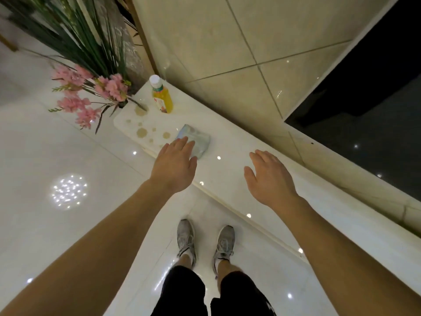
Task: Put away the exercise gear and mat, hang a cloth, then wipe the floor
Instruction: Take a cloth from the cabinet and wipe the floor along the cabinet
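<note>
Nearest the camera: two bare forearms extended forward, and below them black shorts and grey shoes on a glossy white floor.

Left hand: fingers straight and together, not clamped on anything. The fingertips overlap the near edge of the folded pale cloth. Contact cannot be confirmed from this view.

Right hand: open, fingers relaxed, holding nothing. It hangs over bare tabletop, well to the right of the cloth.

The cloth lies flat on the white tabletop. Brown spill spots sit just left of it. Further off stands a capped bottle of orange liquid, with pink flowers at the far left.

No exercise gear or mat is in view.

Assessment: the step in hand appears to be taking up the cloth, whether for hanging or for wiping. The next move calls for the left hand to close its fingers over the cloth and lift it cleanly. Care is needed not to drag it through the spots or knock the bottle.
</note>
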Tool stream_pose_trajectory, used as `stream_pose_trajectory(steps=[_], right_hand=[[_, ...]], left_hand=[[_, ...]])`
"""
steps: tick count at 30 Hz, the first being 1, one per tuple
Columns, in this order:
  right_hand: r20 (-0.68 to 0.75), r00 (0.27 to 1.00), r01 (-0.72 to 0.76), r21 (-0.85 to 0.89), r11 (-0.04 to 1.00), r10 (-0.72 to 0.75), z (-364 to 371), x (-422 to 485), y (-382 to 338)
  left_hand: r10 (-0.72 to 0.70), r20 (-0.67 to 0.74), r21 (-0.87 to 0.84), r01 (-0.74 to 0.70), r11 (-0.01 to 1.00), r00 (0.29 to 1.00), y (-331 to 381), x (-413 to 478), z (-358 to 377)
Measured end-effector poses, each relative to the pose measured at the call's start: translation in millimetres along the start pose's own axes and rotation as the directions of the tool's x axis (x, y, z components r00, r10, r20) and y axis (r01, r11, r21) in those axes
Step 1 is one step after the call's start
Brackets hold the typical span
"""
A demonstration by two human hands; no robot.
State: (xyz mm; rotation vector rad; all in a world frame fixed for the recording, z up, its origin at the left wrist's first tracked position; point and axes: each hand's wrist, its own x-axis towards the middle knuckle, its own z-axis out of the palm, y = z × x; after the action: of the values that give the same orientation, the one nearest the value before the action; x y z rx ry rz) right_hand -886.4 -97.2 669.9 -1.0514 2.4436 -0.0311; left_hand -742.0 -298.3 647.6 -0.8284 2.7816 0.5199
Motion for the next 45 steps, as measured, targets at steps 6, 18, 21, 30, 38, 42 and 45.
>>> stream_pose_trajectory(steps=[6,18,21,30,38,42,45], right_hand=[[0.024,0.999,-0.039,0.0,0.999,0.039,43.8,69.2,-5.7],[0.059,0.993,-0.107,0.046,0.993,0.104,133.8,160.7,2.8],[0.048,0.994,-0.105,0.056,0.993,0.102,154.2,175.1,1.5],[0.062,0.992,-0.113,0.044,0.993,0.111,194.3,202.2,7.0],[0.069,0.991,-0.116,0.044,0.992,0.113,199.6,203.9,12.5],[0.064,0.995,-0.08,0.034,0.996,0.078,194.8,201.8,10.8],[0.055,0.998,-0.033,0.013,0.999,0.032,189.8,200.4,8.5]], left_hand=[[0.09,0.058,0.064,-0.093,0.994,0.994,-42.4,73.3,42.5],[0.222,0.191,0.175,-0.255,0.951,0.956,-96.1,180.4,143.0],[0.242,0.193,0.162,-0.274,0.948,0.951,-104.9,194.3,168.5],[0.298,0.083,0.118,-0.306,0.945,0.951,-119.3,216.4,212.1],[0.254,-0.009,0.092,-0.252,0.963,0.967,-114.7,219.2,214.3],[0.189,-0.017,0.053,-0.188,0.981,0.982,-109.6,205.1,210.3],[0.144,-0.035,0.033,-0.143,0.989,0.989,-111.6,189.7,205.6]])
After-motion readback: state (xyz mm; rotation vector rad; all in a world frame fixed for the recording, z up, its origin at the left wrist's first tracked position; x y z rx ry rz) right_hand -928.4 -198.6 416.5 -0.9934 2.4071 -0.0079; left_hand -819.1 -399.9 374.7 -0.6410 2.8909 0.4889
